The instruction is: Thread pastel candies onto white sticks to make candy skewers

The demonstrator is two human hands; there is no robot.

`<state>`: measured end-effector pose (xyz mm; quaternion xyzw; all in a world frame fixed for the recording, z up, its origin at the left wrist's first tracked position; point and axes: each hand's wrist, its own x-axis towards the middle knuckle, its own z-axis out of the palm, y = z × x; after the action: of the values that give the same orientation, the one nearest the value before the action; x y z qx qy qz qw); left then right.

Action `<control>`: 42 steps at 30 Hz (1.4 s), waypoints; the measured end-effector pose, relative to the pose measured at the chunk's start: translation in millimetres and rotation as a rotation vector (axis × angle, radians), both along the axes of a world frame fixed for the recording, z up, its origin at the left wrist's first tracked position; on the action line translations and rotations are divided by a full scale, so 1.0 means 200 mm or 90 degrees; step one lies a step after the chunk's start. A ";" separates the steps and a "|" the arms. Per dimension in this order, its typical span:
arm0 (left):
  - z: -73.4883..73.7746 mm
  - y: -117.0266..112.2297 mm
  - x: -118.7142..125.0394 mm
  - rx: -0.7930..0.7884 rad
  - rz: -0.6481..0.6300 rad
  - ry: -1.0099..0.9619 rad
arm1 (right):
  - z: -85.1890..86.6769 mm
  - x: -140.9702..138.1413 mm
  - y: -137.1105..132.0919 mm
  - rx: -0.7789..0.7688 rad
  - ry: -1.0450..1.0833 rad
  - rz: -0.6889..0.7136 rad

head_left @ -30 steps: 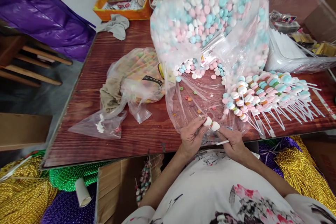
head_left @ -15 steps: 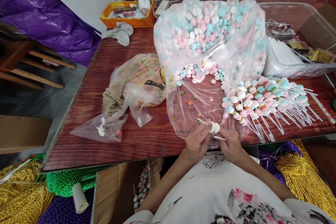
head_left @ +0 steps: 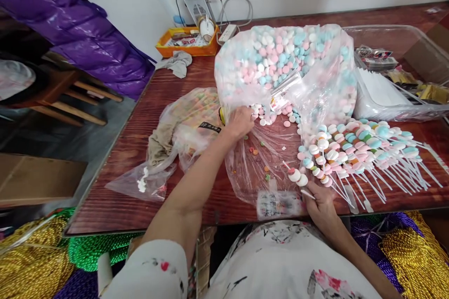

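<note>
My left hand is stretched across the plastic to the edge of a loose pile of pastel candies. Its fingers are curled together, and what they hold, if anything, is hidden. Near the table's front edge, my right hand is closed on a white-stick candy skewer. White round pieces and a reddish one are threaded on that stick. The pile spills from the mouth of a big clear bag of pink, white and blue candies. To the right lies a heap of finished-looking candy skewers.
A second bag of small coloured rings lies left, beside a brown cloth. A clear plastic bin with white sticks stands back right. An orange tray and grey cloth are back left. Several stray rings dot the plastic.
My left hand has left the skewer and moved forward and left to the candy pile. My right hand keeps the skewer, slightly lower and to the right. The view has tilted up.
</note>
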<state>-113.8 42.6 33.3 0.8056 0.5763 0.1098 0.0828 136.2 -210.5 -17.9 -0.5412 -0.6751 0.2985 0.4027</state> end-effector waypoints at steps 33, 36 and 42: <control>-0.07 -0.65 0.22 -0.114 -0.240 -0.093 | -0.04 0.04 -0.02 -0.015 0.064 -0.072; -0.11 -0.65 0.25 -0.109 -0.221 -0.053 | -0.03 0.03 -0.01 0.005 0.057 -0.055; -0.10 -0.52 0.22 -0.131 -0.298 -0.129 | -0.03 0.03 -0.01 0.005 0.077 -0.059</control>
<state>-69.3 -61.5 13.4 0.8892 0.3712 0.1085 0.2444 142.4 -211.5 -24.8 -0.5511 -0.6251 0.3088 0.4585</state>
